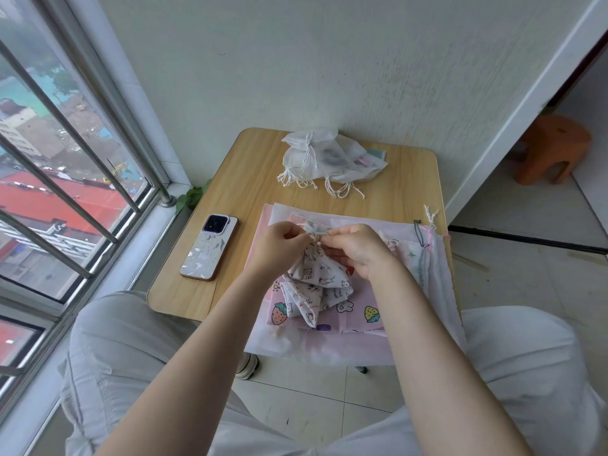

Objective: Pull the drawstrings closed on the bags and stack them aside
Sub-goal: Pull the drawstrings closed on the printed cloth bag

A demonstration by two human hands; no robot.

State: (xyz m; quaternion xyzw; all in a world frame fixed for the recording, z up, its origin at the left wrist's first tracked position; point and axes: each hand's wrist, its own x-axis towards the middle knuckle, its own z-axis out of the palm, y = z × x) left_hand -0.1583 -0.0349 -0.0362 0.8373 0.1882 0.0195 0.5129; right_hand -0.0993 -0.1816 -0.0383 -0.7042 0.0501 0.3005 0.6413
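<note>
Both hands, the left hand [279,245] and the right hand [357,250], pinch the drawstrings at the gathered neck of a cat-print bag [317,284], which hangs soft and light below the fingertips, over flat bags on a small wooden table [230,179] beside a window [59,166]; closed white bags [329,156] lie beyond the fingers.

White cat-print bag [317,278]; pink strawberry-print bag [358,315]; stool [552,148] seemingly orange.

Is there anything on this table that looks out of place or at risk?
The phone lies among the sewing bags near the table edge on the window side; it is not part of the work. Otherwise nothing stands out.
</note>
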